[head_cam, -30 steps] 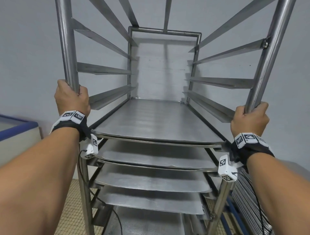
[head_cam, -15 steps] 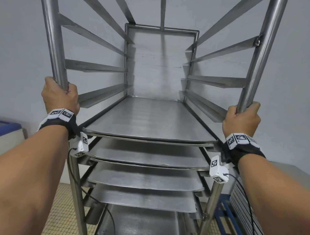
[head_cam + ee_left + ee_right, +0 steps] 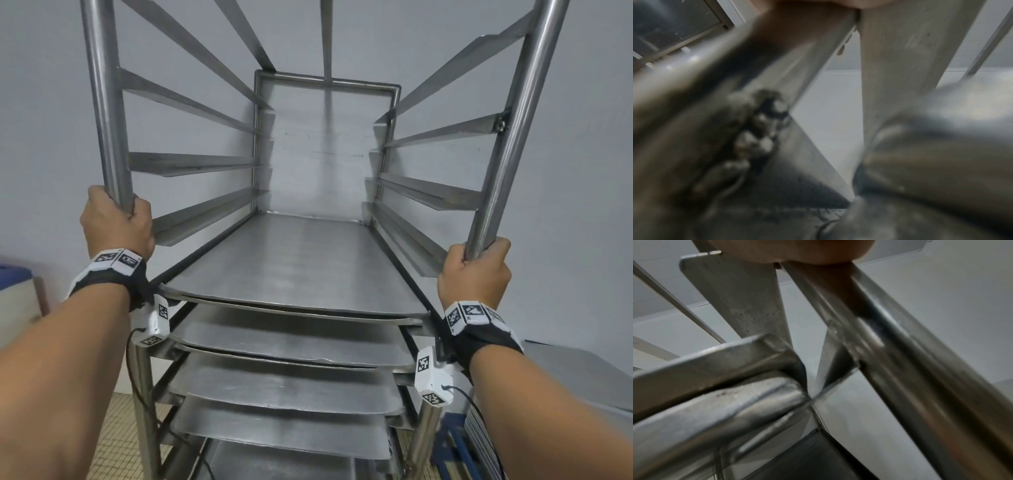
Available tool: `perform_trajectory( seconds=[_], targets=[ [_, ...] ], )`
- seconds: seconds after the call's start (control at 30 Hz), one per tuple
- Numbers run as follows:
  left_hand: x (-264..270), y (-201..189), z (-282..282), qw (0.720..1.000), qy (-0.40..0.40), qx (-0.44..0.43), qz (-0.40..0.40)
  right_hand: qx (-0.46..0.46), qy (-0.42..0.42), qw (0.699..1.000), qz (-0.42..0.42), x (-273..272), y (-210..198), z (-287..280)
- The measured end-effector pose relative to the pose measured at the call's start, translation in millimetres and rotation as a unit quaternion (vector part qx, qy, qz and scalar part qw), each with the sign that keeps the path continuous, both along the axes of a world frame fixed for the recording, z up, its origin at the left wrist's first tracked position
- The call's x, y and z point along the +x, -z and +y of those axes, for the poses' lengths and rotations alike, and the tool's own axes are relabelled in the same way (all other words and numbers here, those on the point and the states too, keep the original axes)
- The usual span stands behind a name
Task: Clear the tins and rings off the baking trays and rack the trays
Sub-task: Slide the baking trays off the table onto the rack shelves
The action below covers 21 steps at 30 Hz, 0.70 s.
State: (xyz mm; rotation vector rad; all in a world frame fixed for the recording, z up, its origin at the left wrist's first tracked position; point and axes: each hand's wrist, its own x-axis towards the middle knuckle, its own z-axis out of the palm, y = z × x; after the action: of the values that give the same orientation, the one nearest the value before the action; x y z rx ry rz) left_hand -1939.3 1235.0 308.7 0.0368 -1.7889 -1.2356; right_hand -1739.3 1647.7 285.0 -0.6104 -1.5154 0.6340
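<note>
A tall steel tray rack (image 3: 327, 82) stands right in front of me against a grey wall. Several flat metal baking trays lie on its runners; the top tray (image 3: 301, 267) is bare, and more trays (image 3: 291, 342) sit stacked below it. My left hand (image 3: 114, 222) grips the rack's front left post (image 3: 102, 102). My right hand (image 3: 474, 274) grips the front right post (image 3: 513, 120). The upper runners hold nothing. No tins or rings show in any view. The left wrist view shows the left post (image 3: 756, 65) blurred; the right wrist view shows the right post (image 3: 900, 353) and tray edges (image 3: 715, 386).
A white chest with a blue rim (image 3: 13, 298) stands low on the left. On the right are a steel counter (image 3: 575, 373), a stack of more trays (image 3: 479, 442) and a blue frame (image 3: 448, 445) near the floor. Beige floor tiles (image 3: 113, 442) lie below.
The rack has shifted a little across the view while both hands keep their grip on the posts; the blue-rimmed chest on the left has slid further towards the picture's edge.
</note>
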Motion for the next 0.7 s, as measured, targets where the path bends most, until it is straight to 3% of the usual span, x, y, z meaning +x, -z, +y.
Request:
perform_trajectory(
  seconds=[0.33, 0.53, 0.7],
  targets=[
    [-2, -3, -5, 0.999, 0.042, 0.005, -0.002, -0.022, 0.026, 0.999, -0.031, 4, -7, -12],
    [6, -4, -11, 0.995, 0.1, -0.012, -0.028, -0.084, 0.031, 0.985, -0.149, 23, -19, -34],
    [15, -19, -17, 0.982, 0.114, -0.076, -0.133, -0.155, 0.041, 0.949, -0.271, 36, -45, -46]
  ],
)
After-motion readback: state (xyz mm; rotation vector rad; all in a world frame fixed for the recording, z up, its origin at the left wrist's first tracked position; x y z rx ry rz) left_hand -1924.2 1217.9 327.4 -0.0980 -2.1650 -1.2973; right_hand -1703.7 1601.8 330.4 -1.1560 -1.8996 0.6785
